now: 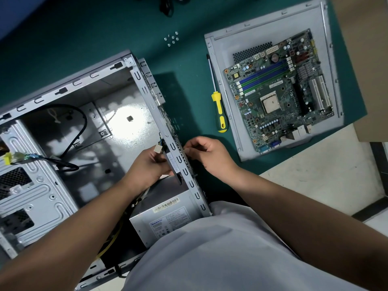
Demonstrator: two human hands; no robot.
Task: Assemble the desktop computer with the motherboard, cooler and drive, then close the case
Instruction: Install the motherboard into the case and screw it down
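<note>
Here both hands work at the rear wall of the open case (88, 114), a grey sheet-metal box lying on its side on the green mat (84, 38). The left hand (150, 164) reaches inside the case, fingers curled round a dark, flat rear fan (173, 162) pressed against that wall; a small beige connector (157, 148) on thin coloured wires shows just above its knuckles. The right hand (210, 154) sits outside the same wall, thumb and fingertips pinched together against the perforated grille; what they pinch is too small to tell. Inside the case, nearest the person, lies the boxy grey power supply (168, 217) with a barcode label. Beyond the case wall lies a screwdriver (218, 110) with a yellow-and-black handle and slim steel shaft. Further out from the case, the green motherboard (281, 91) rests on the flat grey side panel (262, 38). A cluster of small bright screws (172, 38) lies on the mat past the case's far corner.
</note>
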